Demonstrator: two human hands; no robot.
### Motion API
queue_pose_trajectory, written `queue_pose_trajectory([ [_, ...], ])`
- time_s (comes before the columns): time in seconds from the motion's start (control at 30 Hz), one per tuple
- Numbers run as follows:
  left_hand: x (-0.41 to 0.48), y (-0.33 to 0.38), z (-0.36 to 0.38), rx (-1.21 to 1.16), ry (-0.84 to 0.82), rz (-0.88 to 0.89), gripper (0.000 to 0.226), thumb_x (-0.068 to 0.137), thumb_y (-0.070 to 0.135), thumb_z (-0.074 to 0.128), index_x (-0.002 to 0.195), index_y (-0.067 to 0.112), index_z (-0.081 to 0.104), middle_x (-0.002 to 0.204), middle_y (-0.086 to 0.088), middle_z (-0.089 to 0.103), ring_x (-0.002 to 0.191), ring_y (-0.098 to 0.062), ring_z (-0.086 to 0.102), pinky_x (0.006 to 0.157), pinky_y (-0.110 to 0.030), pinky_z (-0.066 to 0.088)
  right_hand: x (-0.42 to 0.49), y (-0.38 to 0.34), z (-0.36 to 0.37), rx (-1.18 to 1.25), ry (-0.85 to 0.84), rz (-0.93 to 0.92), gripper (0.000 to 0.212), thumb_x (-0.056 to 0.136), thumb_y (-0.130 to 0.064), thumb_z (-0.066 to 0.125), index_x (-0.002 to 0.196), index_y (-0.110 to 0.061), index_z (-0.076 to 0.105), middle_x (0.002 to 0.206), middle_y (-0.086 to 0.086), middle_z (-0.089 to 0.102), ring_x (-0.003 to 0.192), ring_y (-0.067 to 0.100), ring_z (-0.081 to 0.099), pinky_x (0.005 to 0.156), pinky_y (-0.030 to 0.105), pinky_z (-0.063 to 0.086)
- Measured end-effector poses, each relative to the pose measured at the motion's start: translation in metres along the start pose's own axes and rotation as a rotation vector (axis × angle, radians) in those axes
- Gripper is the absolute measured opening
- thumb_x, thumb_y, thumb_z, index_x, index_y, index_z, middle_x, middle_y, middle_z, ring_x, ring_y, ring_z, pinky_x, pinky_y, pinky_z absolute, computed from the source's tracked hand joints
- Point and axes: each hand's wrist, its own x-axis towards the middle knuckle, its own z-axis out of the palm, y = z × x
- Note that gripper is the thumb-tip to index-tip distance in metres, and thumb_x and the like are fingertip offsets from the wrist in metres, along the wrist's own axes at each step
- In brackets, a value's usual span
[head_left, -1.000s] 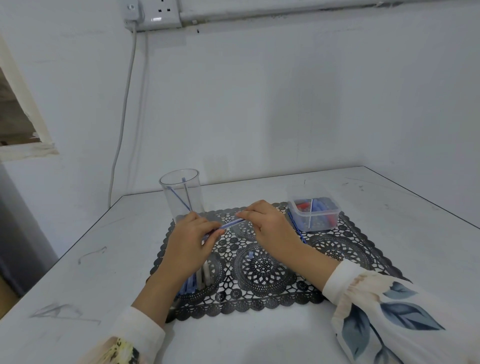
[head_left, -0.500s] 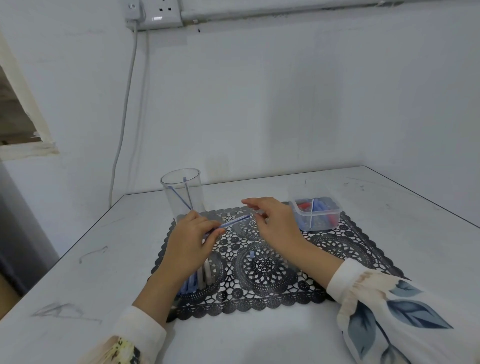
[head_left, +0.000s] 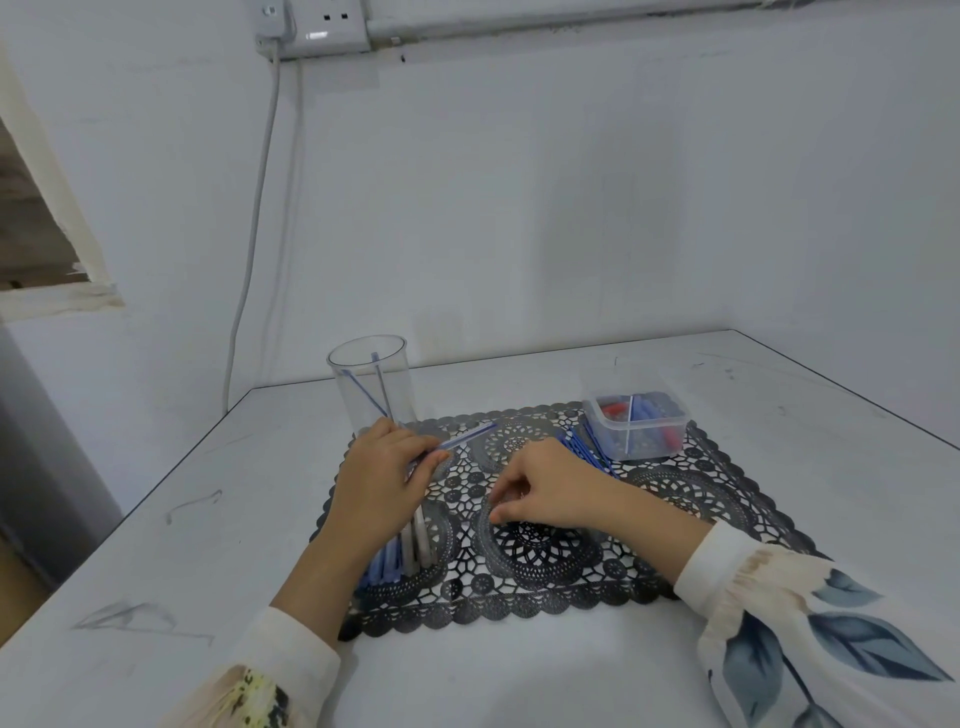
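**Blue-and-clear slim pen tube (head_left: 460, 440) pinched in the left hand (head_left: 382, 486)**

Head view: the left hand grips the pen tube near its lower end between thumb and fingers. The tube slants up and to the right, its free tip above the black lace-pattern placemat (head_left: 691, 499). The right hand (head_left: 553, 493) is apart from the left, lower and nearer the middle of the placemat. Its fingers are curled, with the fingertips (head_left: 496, 517) down on the lace (whether they pinch anything there, I cannot tell).

Under the left wrist a row of white and blue pen barrels (head_left: 410, 551) lies on the placemat. Just behind the left hand stands a tall clear plastic cup (head_left: 371, 410), upright at the placemat's far left corner, with a thin blue refill and a grey stick leaning inside. At the far right corner sits a small clear plastic box (head_left: 636, 441) holding red and blue pieces, and a bunch of thin blue refills (head_left: 584, 449) lies just beside it. The placemat lies on a white table (head_left: 519, 675).
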Motion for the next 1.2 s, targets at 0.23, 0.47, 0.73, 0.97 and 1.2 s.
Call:
queue_pose_trajectory([
  [0.23, 0.0, 0.0, 0.0, 0.002, -0.013, 0.003, 0.029, 0.084, 0.036, 0.054, 0.092, 0.017, 0.075, 0.073, 0.008, 0.068, 0.072, -0.011, 0.042, 0.061, -0.027, 0.035, 0.003, 0.002, -0.001, -0.017, 0.003, 0.035, 0.018, 0.08, -0.017, 0.073, 0.098, -0.015, 0.074, 0.094, 0.0, 0.073, 0.081, 0.007, 0.063, 0.077, 0.014, 0.045],
  [0.47, 0.0, 0.002, 0.0, -0.019, -0.028, -0.007, 0.031, 0.084, 0.037, 0.053, 0.094, 0.017, 0.074, 0.073, 0.008, 0.068, 0.072, -0.012, 0.044, 0.06, -0.028, 0.037, 0.008, 0.012, -0.002, 0.352, 0.324, 0.181, 0.016, 0.082, -0.006, 0.068, 0.087, -0.019, 0.075, 0.088, 0.001, 0.073, 0.079, 0.013, 0.068, 0.078, 0.024, 0.055],
  [0.73, -0.001, 0.005, 0.0, -0.06, -0.039, 0.008, 0.047, 0.086, 0.049, 0.04, 0.095, 0.017, 0.074, 0.073, 0.009, 0.067, 0.073, -0.013, 0.047, 0.059, -0.031, 0.044, 0.008, 0.015, -0.007, 0.956, 0.521, 0.174, 0.022, 0.082, 0.004, 0.065, 0.08, -0.018, 0.071, 0.086, 0.004, 0.072, 0.084, 0.021, 0.07, 0.07, 0.03, 0.059],
  [0.97, -0.002, 0.009, -0.001, -0.078, -0.038, 0.028, 0.043, 0.087, 0.047, 0.043, 0.094, 0.018, 0.074, 0.072, 0.01, 0.066, 0.073, -0.014, 0.047, 0.06, -0.032, 0.045, 0.01, 0.014, -0.004, 1.182, 0.493, 0.16, 0.016, 0.078, 0.011, 0.065, 0.083, -0.003, 0.071, 0.085, 0.008, 0.07, 0.081, 0.02, 0.067, 0.079, 0.025, 0.057],
  [1.2, -0.003, 0.014, -0.001, -0.088, -0.061, 0.051, 0.026, 0.087, 0.034, 0.056, 0.092, 0.016, 0.073, 0.069, 0.01, 0.063, 0.071, -0.013, 0.047, 0.061, -0.018, 0.036, 0.012, 0.014, -0.002, 1.164, 0.477, 0.134, 0.018, 0.078, 0.011, 0.064, 0.083, -0.004, 0.071, 0.085, 0.008, 0.07, 0.078, 0.018, 0.068, 0.072, 0.02, 0.056],
])
